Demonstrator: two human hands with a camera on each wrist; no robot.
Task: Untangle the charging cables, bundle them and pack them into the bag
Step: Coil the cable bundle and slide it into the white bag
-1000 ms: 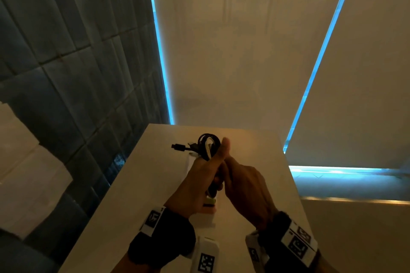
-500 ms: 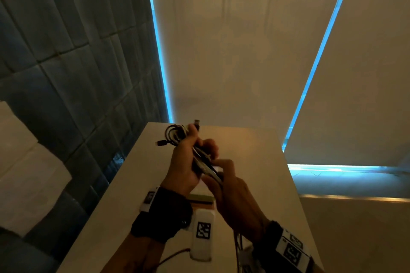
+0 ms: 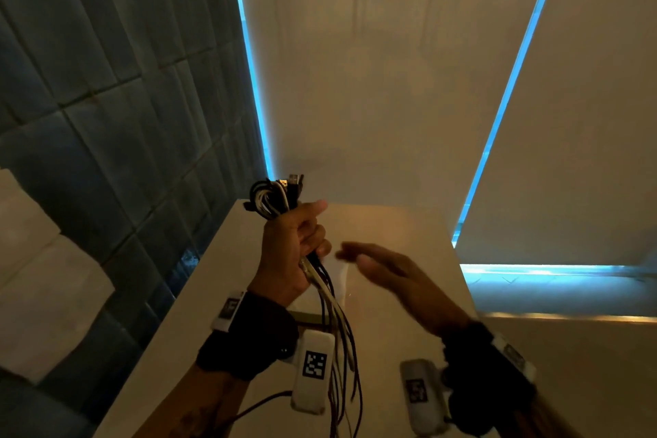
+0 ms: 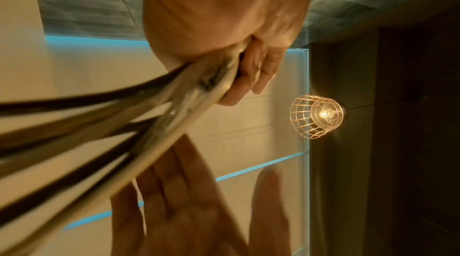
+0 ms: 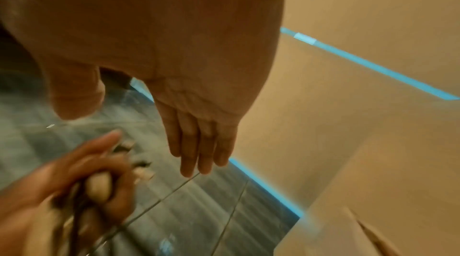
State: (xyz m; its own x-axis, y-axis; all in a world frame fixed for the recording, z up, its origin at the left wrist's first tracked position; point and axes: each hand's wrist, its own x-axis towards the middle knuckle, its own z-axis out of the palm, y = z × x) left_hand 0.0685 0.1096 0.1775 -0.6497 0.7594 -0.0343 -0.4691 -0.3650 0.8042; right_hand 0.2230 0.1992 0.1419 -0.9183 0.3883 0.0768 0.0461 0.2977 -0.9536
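Observation:
My left hand (image 3: 295, 245) grips a bundle of black and white charging cables (image 3: 275, 197) upright above the white table (image 3: 398, 224). Looped ends and plugs stick out above the fist, and loose strands (image 3: 337, 338) hang down below it toward me. In the left wrist view the cables (image 4: 139, 122) run out of the curled fingers (image 4: 254, 69). My right hand (image 3: 387, 270) hovers just right of the bundle, fingers straight and empty, blurred by motion. The right wrist view shows its flat fingers (image 5: 199, 142) apart from the left fist (image 5: 82, 179). No bag is in view.
A dark tiled wall (image 3: 106, 99) stands at the left and pale blinds (image 3: 373, 64) with blue light strips behind the table. A caged wall lamp (image 4: 316, 116) glows in the left wrist view. A thin dark strip (image 3: 305, 316) lies on the table near my left wrist.
The left hand has lifted the bundle higher and turned it upright. The right hand has let go of the cables and opened, pulling away to the right.

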